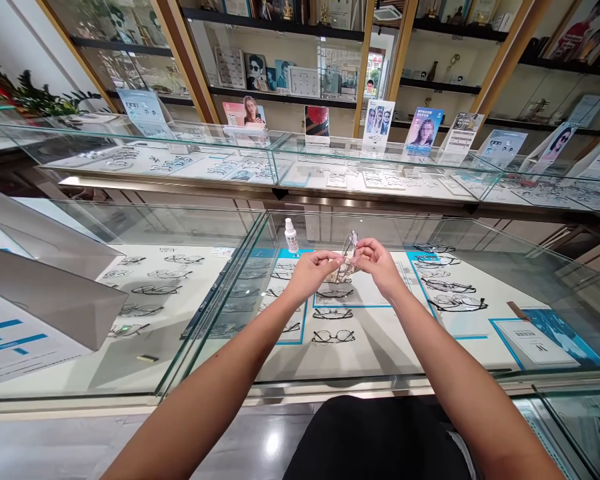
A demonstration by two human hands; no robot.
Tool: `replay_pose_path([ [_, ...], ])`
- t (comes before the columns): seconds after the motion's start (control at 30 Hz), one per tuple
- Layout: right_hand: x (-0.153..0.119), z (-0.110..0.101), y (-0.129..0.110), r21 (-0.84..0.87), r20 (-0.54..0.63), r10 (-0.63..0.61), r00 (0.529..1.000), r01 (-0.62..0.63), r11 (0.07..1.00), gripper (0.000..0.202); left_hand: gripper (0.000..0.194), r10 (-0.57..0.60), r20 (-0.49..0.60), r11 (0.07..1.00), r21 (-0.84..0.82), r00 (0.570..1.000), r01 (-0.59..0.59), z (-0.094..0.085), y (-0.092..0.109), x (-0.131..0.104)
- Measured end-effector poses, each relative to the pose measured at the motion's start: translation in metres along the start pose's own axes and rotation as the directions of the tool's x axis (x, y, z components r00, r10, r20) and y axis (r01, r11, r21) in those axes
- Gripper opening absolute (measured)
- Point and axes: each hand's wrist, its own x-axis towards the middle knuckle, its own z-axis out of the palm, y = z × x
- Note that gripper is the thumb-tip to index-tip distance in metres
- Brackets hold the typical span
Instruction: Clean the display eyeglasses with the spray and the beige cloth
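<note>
Head view: both hands, left hand [307, 272] and right hand [375, 261], pinch glasses [349, 257] above the glass tabletop [380, 360], lenses upright for handling, bottle [291, 236] just left.

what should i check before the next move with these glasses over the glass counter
1. Both hands on the glasses: ok. The left hand and the right hand each hold them from one side.
2. Glasses lifted off the glass counter: ok, they are held above it.
3. Fingers off the lenses: cannot tell, the grip is too small to read.
4. Small white bottle standing upright on the counter behind the left hand: ok, apart from both hands.
5. Bottle cap shut: cannot tell.
6. Frames in the case under the glass lying in rows: ok.
</note>
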Motion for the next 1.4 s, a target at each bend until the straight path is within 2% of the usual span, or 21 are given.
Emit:
replay_pose_path([
  [0.17, 0.001, -0.001, 0.003, 0.000, 0.010, -0.015, 1.000, 0.015, 1.000, 0.045, 0.026, 0.179, -0.012, 0.981, 0.083, 0.984, -0.177, -0.002, -0.003, 0.004],
  [0.3, 0.002, -0.001, 0.005, 0.005, 0.022, -0.021, 1.000, 0.021, 1.000, 0.045, 0.024, 0.224, -0.005, 0.972, 0.068, 0.975, -0.223, -0.003, -0.006, 0.007],
  [0.63, 0.001, 0.000, 0.003, -0.003, 0.025, -0.011, 1.000, 0.012, 1.000, 0.047, 0.029, 0.126, 0.045, 0.991, 0.030, 0.991, -0.128, -0.002, 0.001, 0.003],
  [1.0, 0.001, -0.001, 0.006, -0.004, 0.058, -0.022, 0.998, 0.022, 1.000, 0.042, 0.034, 0.125, 0.041, 0.990, 0.057, 0.991, -0.127, -0.004, 0.006, 0.002],
  [1.23, 0.001, -0.002, 0.003, -0.016, 0.072, -0.009, 0.997, 0.010, 1.000, 0.050, 0.034, 0.096, -0.028, 0.994, -0.042, 0.995, -0.097, -0.011, 0.005, 0.008],
  [1.4, 0.003, -0.006, 0.004, -0.023, 0.064, -0.028, 0.998, 0.030, 0.999, 0.053, 0.033, 0.122, -0.080, 0.992, 0.006, 0.989, -0.122, -0.018, 0.007, 0.011],
])
